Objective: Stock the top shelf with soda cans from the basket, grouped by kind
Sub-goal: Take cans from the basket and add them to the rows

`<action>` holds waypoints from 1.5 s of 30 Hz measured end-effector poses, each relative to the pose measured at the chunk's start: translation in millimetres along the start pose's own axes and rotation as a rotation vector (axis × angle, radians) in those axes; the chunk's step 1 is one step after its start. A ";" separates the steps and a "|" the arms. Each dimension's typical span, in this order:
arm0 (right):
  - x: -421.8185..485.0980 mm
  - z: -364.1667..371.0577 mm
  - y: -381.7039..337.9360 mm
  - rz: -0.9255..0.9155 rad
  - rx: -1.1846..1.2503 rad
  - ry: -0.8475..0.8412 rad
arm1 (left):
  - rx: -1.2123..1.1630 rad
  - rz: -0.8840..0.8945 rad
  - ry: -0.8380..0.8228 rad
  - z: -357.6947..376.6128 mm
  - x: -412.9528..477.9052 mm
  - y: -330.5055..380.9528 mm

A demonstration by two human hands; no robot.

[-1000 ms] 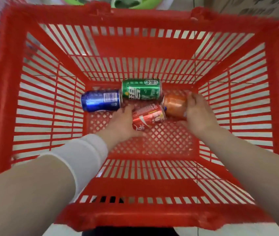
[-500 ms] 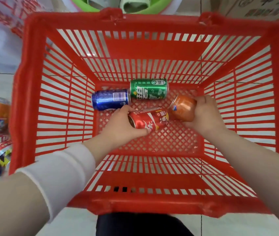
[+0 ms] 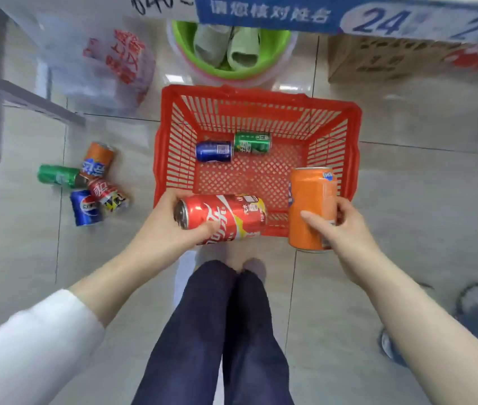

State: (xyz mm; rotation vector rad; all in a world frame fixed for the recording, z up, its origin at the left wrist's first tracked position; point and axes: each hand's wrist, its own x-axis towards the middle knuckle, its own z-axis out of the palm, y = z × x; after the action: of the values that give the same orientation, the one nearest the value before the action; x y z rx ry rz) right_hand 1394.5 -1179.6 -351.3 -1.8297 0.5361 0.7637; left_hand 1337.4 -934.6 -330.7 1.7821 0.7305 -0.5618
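My left hand point(image 3: 170, 226) grips a red cola can point(image 3: 226, 217), held sideways above the near rim of the red basket point(image 3: 351, 159). My right hand point(image 3: 340, 226) grips an orange soda can point(image 3: 309, 197), held upright over the basket's near right corner. Two cans lie on the basket floor at the far side: a blue can point(image 3: 214, 151) and a green can point(image 3: 253, 142), side by side.
Several loose cans point(image 3: 86, 182) lie on the tiled floor left of the basket. A green basin point(image 3: 231, 51) stands beyond it, a cardboard box point(image 3: 401, 57) at the back right, a plastic bag point(image 3: 100, 68) and a metal shelf frame point(image 3: 24, 95) at the left. My legs point(image 3: 220, 331) stand below.
Both hands have lifted their cans out of the basket and toward me. The view has pulled back and up, so the floor and surroundings now show.
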 end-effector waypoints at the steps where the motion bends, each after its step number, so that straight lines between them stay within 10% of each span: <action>1: -21.9 -4.2 -12.5 0.006 0.050 -0.019 | -0.016 0.007 -0.023 -7.5 -18.1 13.4; 13: -197.3 -53.5 -148.8 -0.012 0.375 -0.293 | -0.246 0.221 -0.160 -89.1 -176.5 144.5; 27: -312.8 -48.1 -248.6 -0.214 0.604 -0.363 | -0.767 0.346 0.188 -121.3 -284.8 224.3; 45: -408.9 8.1 -376.7 -0.498 0.634 -0.356 | -0.612 0.678 0.232 -254.4 -348.3 326.0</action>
State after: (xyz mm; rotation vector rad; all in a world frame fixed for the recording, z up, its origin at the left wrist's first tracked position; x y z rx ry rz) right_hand 1359.5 -1030.1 183.0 -1.1287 0.0566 0.4814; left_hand 1332.2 -840.7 201.7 1.3924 0.3476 0.3059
